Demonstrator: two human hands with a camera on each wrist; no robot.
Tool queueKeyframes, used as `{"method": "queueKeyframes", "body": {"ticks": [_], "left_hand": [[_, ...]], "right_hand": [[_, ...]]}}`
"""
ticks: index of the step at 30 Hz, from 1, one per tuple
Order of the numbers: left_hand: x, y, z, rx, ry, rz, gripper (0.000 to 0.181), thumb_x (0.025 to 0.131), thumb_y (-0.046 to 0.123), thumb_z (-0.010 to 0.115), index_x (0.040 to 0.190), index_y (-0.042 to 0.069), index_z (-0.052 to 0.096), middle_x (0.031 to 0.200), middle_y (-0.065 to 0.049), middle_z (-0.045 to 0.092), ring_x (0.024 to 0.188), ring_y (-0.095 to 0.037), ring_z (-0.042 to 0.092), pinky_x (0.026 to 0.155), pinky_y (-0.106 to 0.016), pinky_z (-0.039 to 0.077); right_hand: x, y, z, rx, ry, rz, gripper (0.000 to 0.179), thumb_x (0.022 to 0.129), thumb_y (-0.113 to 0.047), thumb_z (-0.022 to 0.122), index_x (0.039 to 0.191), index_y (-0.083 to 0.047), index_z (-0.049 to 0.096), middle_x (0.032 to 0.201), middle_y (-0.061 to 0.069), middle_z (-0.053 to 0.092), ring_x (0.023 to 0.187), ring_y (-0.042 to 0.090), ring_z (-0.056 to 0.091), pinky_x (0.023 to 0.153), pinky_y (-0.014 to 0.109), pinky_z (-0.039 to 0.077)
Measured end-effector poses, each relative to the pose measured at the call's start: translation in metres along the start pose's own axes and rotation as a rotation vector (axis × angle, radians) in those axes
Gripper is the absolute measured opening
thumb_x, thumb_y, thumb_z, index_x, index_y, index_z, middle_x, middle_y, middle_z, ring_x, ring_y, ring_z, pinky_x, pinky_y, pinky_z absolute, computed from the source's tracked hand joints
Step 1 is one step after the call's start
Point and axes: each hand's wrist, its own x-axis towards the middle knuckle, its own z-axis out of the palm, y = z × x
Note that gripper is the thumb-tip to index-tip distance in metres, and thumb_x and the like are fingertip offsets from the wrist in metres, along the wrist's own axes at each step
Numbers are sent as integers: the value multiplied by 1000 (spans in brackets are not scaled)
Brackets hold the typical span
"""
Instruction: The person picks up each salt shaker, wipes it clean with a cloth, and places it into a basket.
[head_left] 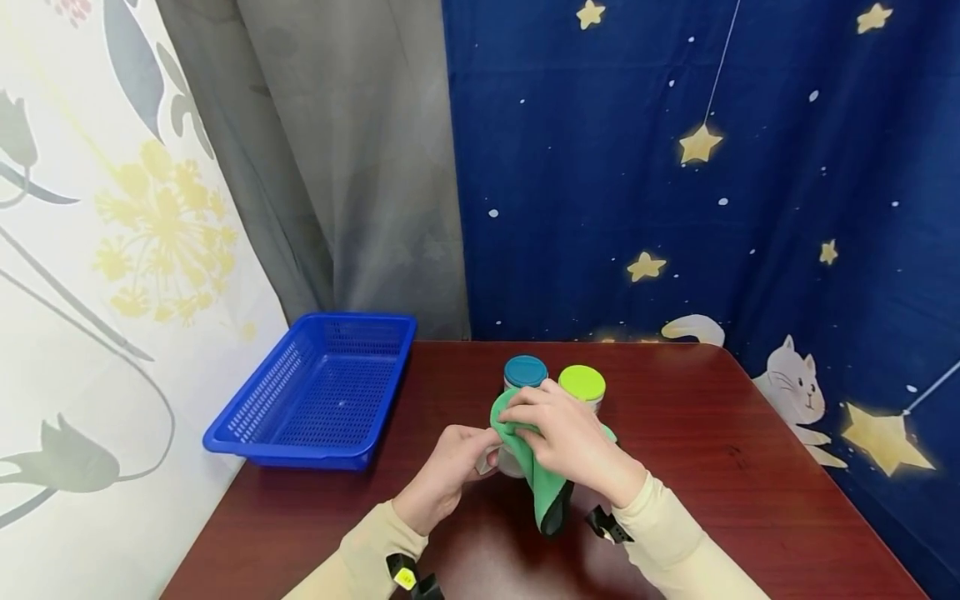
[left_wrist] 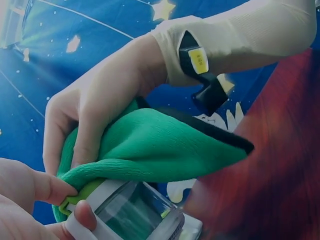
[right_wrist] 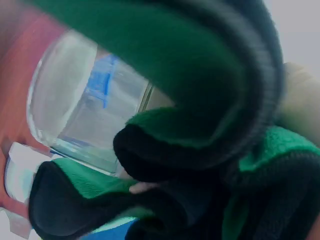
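Observation:
My left hand (head_left: 450,467) grips a clear jar (left_wrist: 142,212) by the white handle (left_wrist: 77,227) on its side, thumb and finger near the rim. The jar has a lime-green lid (left_wrist: 89,190) and is tilted in the left wrist view. A green cloth (head_left: 546,487) with a black edge is draped over the lid. My right hand (head_left: 562,433) holds this cloth from above, fingers bent against the lid. In the right wrist view, folds of the cloth (right_wrist: 185,75) hide most of the right hand, and the jar's clear base (right_wrist: 60,87) shows at left.
Just behind the hands stand a blue-lidded jar (head_left: 526,370) and a lime-lidded jar (head_left: 582,383). A blue perforated basket (head_left: 385,400) sits at the table's left. The dark red table (head_left: 735,467) ends at curtains behind and a patterned white one at left.

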Motion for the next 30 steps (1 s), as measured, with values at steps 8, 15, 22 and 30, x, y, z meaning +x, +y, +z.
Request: {"method": "queueKeyframes", "body": {"ticks": [8, 15, 22, 30], "left_hand": [[-4, -4, 5, -32, 55, 8, 35, 88, 18, 69, 59, 5, 53, 61, -4, 49, 59, -16, 45, 64, -28, 45], [-2, -7, 5, -79, 91, 2, 35, 86, 17, 70, 58, 7, 52, 60, -1, 48, 63, -13, 49, 70, -32, 51], [5, -3, 2, -112, 149, 3, 35, 86, 16, 69, 57, 8, 51, 60, -1, 48, 64, -14, 53, 73, -37, 54], [12, 6, -3, -161, 215, 11, 30, 87, 16, 69, 62, 7, 54, 62, 1, 49, 67, -13, 57, 70, -34, 55]], "right_hand": [[8, 20, 11, -99, 12, 124, 30, 89, -11, 74, 112, -30, 78, 109, -13, 67, 86, 11, 50, 54, 22, 42], [5, 31, 11, -81, 25, 184, 30, 90, -11, 74, 114, -28, 78, 106, -11, 69, 85, 12, 54, 64, 26, 47], [1, 34, 6, -46, 49, 216, 31, 87, -10, 77, 113, -27, 78, 104, -10, 70, 92, 13, 59, 69, 30, 51], [-2, 35, 4, 24, 88, 189, 29, 88, -12, 78, 113, -27, 78, 106, -12, 69, 96, 12, 59, 75, 31, 51]]}}
